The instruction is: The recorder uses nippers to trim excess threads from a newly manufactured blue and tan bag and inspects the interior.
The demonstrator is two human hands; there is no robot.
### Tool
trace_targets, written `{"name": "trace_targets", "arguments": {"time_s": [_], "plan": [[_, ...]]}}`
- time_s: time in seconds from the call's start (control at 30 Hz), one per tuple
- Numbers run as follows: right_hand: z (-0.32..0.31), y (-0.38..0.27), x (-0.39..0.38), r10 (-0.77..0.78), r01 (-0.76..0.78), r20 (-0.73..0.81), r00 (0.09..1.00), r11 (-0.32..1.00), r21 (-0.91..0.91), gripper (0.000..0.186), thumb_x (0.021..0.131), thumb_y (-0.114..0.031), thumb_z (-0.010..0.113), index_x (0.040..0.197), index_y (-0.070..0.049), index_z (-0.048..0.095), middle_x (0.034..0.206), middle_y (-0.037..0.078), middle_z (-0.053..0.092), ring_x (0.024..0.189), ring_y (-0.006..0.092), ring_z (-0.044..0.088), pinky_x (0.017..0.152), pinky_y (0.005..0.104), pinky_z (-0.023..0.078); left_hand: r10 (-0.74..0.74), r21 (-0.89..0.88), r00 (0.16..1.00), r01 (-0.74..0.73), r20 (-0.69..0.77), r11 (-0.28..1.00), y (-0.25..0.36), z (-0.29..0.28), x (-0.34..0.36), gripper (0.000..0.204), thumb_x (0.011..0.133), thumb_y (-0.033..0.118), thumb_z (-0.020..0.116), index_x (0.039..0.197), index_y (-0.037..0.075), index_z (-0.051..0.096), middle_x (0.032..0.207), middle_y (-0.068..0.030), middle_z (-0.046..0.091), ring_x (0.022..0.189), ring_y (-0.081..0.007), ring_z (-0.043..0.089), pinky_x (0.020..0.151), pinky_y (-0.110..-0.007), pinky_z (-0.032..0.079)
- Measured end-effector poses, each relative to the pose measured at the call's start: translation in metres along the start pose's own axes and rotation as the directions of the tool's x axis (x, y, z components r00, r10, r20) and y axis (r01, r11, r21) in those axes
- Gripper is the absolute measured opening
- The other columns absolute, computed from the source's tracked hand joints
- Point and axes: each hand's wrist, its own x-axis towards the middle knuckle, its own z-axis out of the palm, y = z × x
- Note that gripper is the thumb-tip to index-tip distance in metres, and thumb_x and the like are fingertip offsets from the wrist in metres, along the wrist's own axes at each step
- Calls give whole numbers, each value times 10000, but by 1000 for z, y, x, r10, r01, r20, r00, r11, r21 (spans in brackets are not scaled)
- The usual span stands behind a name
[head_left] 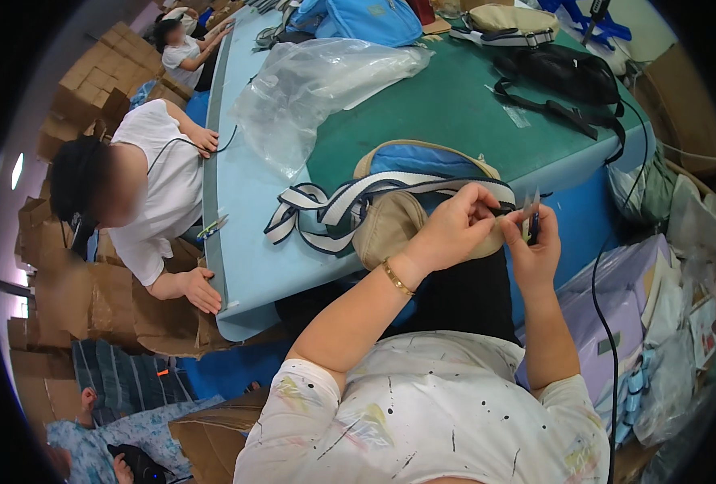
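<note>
A beige bag point(388, 228) with a blue lining point(435, 161) lies at the table edge in front of me. Its white strap with navy edges point(342, 206) loops across the bag and out to the left. With fingers closed, my left hand point(457, 227) pinches the strap's right end beside the bag; the exact grip is partly hidden by the fingers. My right hand point(533, 252) is closed round small thread snips point(530, 214), their blades pointing up close to the left fingertips.
Clear plastic sheeting point(318, 93) lies across the green and light-blue table point(422, 105). Farther back are blue bags point(372, 20), a beige bag point(509, 22) and a black bag point(564, 73). A co-worker point(152, 177) stands at the left edge; purple packages point(608, 302) are at right.
</note>
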Motion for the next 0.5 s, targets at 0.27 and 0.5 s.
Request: {"name": "trace_targets", "arguments": {"time_s": [0.27,0.5], "plan": [[-7,-15,15,361,-328,12,933,835,442,229,814,-62,694,939,-103,507,788,6,610,527,21,440,425,170,290,-124,-98,991,128,53,987,13,-8,-3,235,865,23,554,1091,-33,590,1010,-71,634,910,-113,596,807,-245,481],[-10,7,-8,464,-422,-10,886,814,400,186,879,-126,636,1003,-85,502,906,41,637,708,91,603,567,198,464,-104,65,991,99,82,993,12,-6,-2,283,877,38,560,1153,-13,599,1053,-64,621,922,-108,579,808,-237,469]]}}
